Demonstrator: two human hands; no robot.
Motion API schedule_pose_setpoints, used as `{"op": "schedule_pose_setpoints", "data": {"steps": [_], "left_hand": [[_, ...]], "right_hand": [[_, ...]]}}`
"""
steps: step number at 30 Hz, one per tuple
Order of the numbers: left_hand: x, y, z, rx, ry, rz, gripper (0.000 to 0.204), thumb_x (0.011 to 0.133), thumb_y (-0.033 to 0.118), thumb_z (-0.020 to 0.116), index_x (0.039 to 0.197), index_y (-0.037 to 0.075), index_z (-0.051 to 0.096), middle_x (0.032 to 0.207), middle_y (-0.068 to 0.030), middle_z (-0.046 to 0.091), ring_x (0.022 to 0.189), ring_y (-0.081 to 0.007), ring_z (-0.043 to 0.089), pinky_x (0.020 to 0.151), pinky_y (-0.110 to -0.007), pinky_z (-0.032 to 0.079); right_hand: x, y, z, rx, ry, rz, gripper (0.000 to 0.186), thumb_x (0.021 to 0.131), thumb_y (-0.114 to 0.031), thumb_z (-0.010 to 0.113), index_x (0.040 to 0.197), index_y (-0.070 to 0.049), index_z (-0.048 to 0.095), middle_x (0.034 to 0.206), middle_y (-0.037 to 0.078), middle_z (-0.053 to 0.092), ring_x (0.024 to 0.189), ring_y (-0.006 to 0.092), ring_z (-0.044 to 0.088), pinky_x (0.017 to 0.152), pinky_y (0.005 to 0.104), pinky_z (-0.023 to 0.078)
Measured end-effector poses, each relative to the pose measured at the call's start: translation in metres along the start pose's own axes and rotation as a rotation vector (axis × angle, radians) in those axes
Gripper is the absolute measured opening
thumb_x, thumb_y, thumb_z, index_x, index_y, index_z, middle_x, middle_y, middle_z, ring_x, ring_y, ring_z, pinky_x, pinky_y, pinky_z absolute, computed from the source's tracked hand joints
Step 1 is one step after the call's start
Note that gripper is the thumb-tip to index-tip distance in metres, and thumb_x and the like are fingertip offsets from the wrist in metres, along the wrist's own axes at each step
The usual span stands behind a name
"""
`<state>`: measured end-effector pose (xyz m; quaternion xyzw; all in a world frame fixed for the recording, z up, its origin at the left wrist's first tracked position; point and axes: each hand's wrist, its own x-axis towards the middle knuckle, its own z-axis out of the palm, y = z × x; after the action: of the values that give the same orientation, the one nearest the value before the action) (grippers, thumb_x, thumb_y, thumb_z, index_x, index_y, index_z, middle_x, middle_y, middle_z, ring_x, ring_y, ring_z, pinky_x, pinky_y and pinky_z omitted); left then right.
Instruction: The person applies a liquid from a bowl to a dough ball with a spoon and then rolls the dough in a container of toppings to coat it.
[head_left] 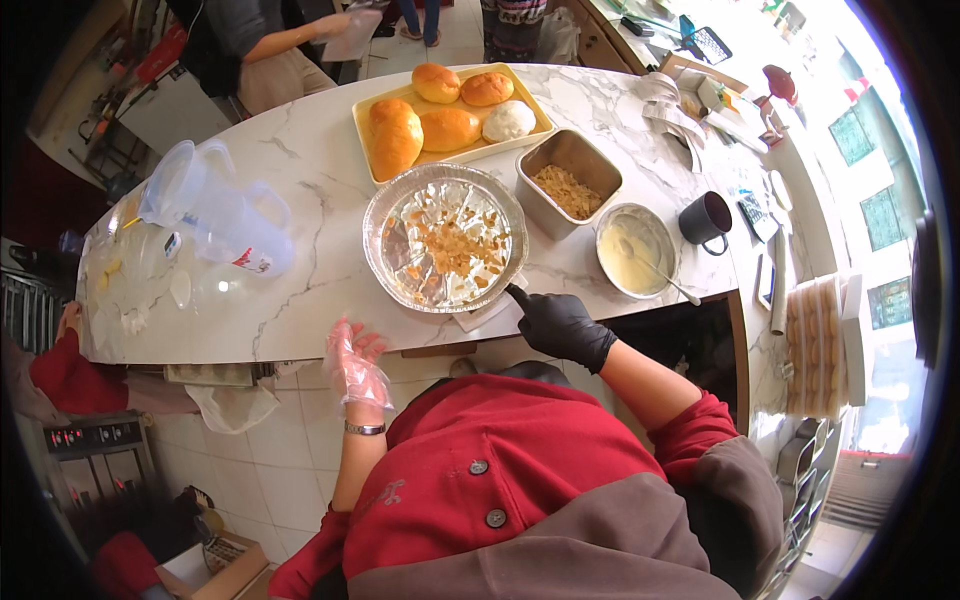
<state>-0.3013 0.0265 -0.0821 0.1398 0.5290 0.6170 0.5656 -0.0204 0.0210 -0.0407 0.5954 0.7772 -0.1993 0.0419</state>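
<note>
A round foil pan (375,240) with golden flakes scattered over its bottom stands at the middle of the table's near edge. My right hand (565,328), in a black glove, has its index finger stretched to the pan's right rim. Its other fingers look bent and are partly hidden. At the table edge below the pan, my left hand (357,368) wears a clear plastic glove, fingers apart and holding nothing. Beyond the pan, a yellow tray (540,112) bears several golden buns (450,130) and one white-coated bun (508,121).
Right of the pan stand a metal tin (545,205) of flakes, a bowl (607,262) of pale cream with a spoon (680,287), and a dark mug (704,217). Clear plastic jugs (235,215) are at left. A co-worker's arm (290,40) shows across the table.
</note>
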Motion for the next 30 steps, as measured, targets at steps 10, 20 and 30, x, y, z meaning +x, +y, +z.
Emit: {"op": "schedule_pose_setpoints", "data": {"steps": [10,20,30], "left_hand": [[0.013,0.006,0.007,0.029,0.035,0.041,0.038,0.086,0.026,0.053,0.117,0.007,0.045,0.098,-0.0082,0.048,0.077,-0.0186,0.051,0.066,-0.032,0.046],[0.049,0.039,0.062,-0.183,-0.11,0.354,0.035,0.088,0.021,0.048,0.118,0.003,0.043,0.099,-0.0099,0.051,0.085,-0.0219,0.056,0.076,-0.035,0.05],[0.092,0.017,0.255,-0.207,-0.299,-0.368,0.048,0.09,0.039,0.045,0.121,0.004,0.036,0.11,-0.0242,0.047,0.089,-0.0331,0.055,0.08,-0.042,0.048]], "right_hand": [[0.002,0.002,-0.012,0.061,-0.123,0.04,0.051,0.079,-0.019,0.049,0.126,-0.002,0.04,0.073,0.013,0.063,0.061,0.0284,0.061,0.053,0.0401,0.048],[0.004,0.078,-0.117,0.74,-0.294,-0.379,0.021,0.084,-0.006,0.047,0.101,0.001,0.058,0.094,0.011,0.06,0.08,0.0169,0.059,0.08,0.0285,0.046],[0.172,0.237,-0.182,1.362,0.107,-0.005,0.039,0.091,-0.027,0.036,0.117,0.0,0.049,0.11,0.014,0.056,0.098,0.0207,0.055,0.084,0.0315,0.044]]}}
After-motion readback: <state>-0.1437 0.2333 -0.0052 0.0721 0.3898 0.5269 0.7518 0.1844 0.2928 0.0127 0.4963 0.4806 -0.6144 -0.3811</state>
